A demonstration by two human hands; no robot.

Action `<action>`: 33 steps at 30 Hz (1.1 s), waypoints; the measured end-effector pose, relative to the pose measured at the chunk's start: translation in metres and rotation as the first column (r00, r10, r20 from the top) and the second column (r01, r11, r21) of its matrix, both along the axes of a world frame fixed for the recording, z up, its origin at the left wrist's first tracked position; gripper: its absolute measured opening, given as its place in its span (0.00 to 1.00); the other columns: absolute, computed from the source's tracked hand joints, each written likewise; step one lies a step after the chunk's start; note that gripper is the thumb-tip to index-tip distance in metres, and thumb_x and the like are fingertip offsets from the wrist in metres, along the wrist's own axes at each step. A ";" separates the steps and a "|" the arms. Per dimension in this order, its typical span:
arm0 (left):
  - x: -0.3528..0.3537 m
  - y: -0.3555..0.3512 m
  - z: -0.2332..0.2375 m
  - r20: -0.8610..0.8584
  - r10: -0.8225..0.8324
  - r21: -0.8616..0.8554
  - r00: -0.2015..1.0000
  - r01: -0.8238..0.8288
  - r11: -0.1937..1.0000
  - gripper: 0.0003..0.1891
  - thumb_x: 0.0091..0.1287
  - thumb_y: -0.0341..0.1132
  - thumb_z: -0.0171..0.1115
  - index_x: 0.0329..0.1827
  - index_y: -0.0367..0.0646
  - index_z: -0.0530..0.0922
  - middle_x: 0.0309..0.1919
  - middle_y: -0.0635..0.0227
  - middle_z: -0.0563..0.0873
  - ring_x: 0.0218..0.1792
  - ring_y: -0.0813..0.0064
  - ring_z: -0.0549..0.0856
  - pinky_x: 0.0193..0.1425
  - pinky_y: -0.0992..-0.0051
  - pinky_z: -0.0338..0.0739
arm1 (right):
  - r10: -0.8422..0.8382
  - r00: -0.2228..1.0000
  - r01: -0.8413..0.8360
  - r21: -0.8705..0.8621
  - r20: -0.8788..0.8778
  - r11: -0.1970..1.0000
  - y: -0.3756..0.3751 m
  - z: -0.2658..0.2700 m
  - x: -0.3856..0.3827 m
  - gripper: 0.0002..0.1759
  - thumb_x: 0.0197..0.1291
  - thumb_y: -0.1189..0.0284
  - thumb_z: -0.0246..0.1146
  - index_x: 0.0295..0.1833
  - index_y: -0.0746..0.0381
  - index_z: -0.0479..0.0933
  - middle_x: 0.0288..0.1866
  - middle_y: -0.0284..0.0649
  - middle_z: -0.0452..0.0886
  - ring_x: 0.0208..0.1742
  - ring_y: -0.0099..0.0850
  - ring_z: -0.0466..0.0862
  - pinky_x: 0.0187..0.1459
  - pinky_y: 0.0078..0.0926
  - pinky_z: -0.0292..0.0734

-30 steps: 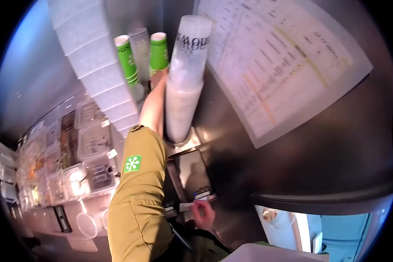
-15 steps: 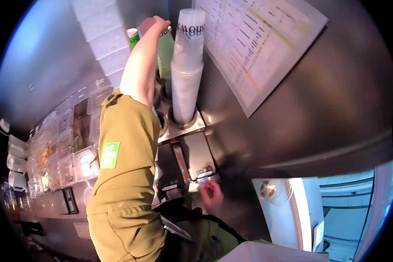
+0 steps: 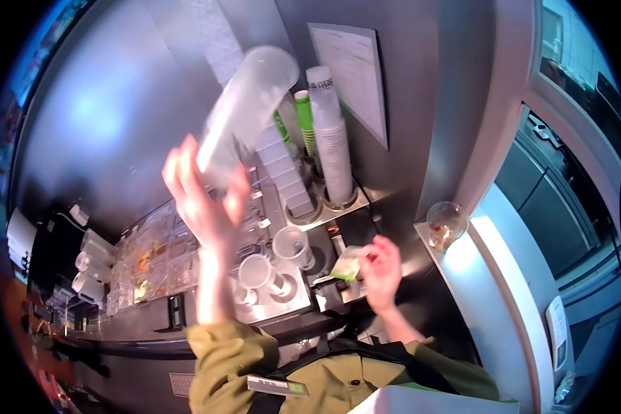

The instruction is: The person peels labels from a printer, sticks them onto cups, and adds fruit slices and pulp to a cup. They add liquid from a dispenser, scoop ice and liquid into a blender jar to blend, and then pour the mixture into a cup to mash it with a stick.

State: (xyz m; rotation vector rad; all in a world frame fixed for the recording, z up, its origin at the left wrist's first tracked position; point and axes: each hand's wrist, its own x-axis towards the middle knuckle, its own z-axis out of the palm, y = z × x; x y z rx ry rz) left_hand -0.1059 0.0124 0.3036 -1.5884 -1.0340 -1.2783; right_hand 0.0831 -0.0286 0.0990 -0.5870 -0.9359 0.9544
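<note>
My left hand is raised at centre left, its fingers and thumb around the lower end of a tall clear plastic cup. The cup is tilted, blurred, with its wide end up and to the right. My right hand, lower and to the right, pinches a small pale packet with a green edge. Between the hands, two clear cups stand in or by holders on the counter. Tall stacks of white cups and green cups rise behind.
Lidded clear containers line the counter at left. A printed sheet hangs on the metal wall. A clear bowl with reddish bits sits on the ledge at right. White rolls or cups are at far left.
My left hand has come back from the cup stacks, now holding a clear cup. My right hand has risen with the packet. The view has swung and pulled back.
</note>
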 end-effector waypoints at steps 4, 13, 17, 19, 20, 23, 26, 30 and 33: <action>0.014 -0.052 -0.087 0.071 -0.158 -0.007 0.985 0.159 0.987 0.41 0.37 0.26 0.72 0.57 0.43 0.59 0.48 0.57 0.61 0.51 0.62 0.65 0.51 0.62 0.66 | 0.176 0.944 -0.136 0.158 -0.279 0.978 -0.001 0.082 0.012 0.25 0.53 0.83 0.56 0.58 0.67 0.59 0.38 0.37 0.74 0.41 0.21 0.73 0.45 0.17 0.69; 0.048 -0.094 -0.145 0.214 -0.212 0.030 0.953 0.211 0.977 0.44 0.35 0.22 0.72 0.58 0.54 0.60 0.44 0.59 0.60 0.43 0.60 0.69 0.39 0.66 0.67 | 0.072 0.995 -0.055 0.221 -0.068 0.974 -0.026 0.142 -0.007 0.26 0.50 0.82 0.63 0.54 0.69 0.61 0.35 0.39 0.78 0.36 0.21 0.78 0.39 0.17 0.74; 0.056 -0.094 -0.154 0.197 -0.212 0.081 0.957 0.199 0.977 0.44 0.34 0.21 0.72 0.58 0.54 0.59 0.44 0.58 0.60 0.45 0.59 0.69 0.38 0.66 0.68 | -0.034 0.999 0.030 0.230 0.013 0.973 -0.034 0.146 -0.014 0.29 0.48 0.81 0.64 0.56 0.68 0.61 0.37 0.41 0.77 0.37 0.22 0.78 0.38 0.19 0.75; 0.062 -0.095 -0.156 0.201 -0.234 0.097 0.951 0.219 0.971 0.44 0.36 0.24 0.73 0.58 0.53 0.59 0.44 0.57 0.60 0.45 0.59 0.68 0.38 0.66 0.67 | -0.154 0.979 0.122 0.219 0.136 0.968 -0.039 0.150 -0.017 0.31 0.48 0.81 0.64 0.58 0.68 0.60 0.39 0.41 0.76 0.37 0.21 0.77 0.40 0.17 0.74; 0.066 -0.096 -0.155 0.210 -0.239 0.111 0.948 0.220 0.969 0.43 0.36 0.25 0.74 0.57 0.53 0.60 0.44 0.58 0.61 0.44 0.60 0.67 0.40 0.66 0.65 | -0.197 0.957 0.151 0.212 0.215 0.965 -0.043 0.152 -0.015 0.37 0.46 0.78 0.66 0.62 0.66 0.56 0.39 0.42 0.76 0.38 0.25 0.77 0.42 0.23 0.74; 0.073 -0.089 -0.160 0.221 -0.278 0.132 0.935 0.253 0.958 0.42 0.38 0.28 0.75 0.58 0.52 0.60 0.45 0.57 0.60 0.45 0.61 0.66 0.43 0.65 0.63 | -0.491 0.721 0.360 0.342 0.489 0.868 -0.048 0.147 -0.018 0.47 0.45 0.72 0.68 0.67 0.61 0.48 0.47 0.49 0.73 0.41 0.40 0.79 0.41 0.32 0.75; 0.082 -0.089 -0.171 0.276 -0.365 0.141 0.889 0.339 0.930 0.40 0.41 0.31 0.75 0.57 0.47 0.59 0.46 0.55 0.60 0.46 0.59 0.66 0.46 0.62 0.64 | -0.610 0.605 0.487 0.369 0.511 0.792 -0.046 0.134 -0.020 0.50 0.48 0.66 0.67 0.69 0.63 0.40 0.47 0.47 0.74 0.47 0.36 0.76 0.50 0.31 0.71; 0.106 -0.117 -0.200 0.426 -0.449 0.117 0.786 0.444 0.888 0.42 0.35 0.26 0.74 0.55 0.48 0.59 0.46 0.56 0.60 0.46 0.55 0.68 0.44 0.61 0.68 | 0.352 0.921 -0.342 0.084 -0.166 0.936 -0.042 0.089 0.002 0.42 0.54 0.68 0.63 0.67 0.61 0.43 0.51 0.43 0.71 0.49 0.30 0.74 0.51 0.26 0.70; 0.108 -0.148 -0.250 0.606 -0.526 -0.147 0.596 0.734 0.663 0.43 0.35 0.34 0.76 0.54 0.45 0.57 0.51 0.56 0.60 0.50 0.58 0.67 0.53 0.62 0.64 | 0.251 0.968 -0.250 0.043 0.000 0.967 -0.050 0.038 0.018 0.33 0.56 0.67 0.60 0.62 0.65 0.54 0.50 0.42 0.71 0.48 0.29 0.74 0.49 0.24 0.70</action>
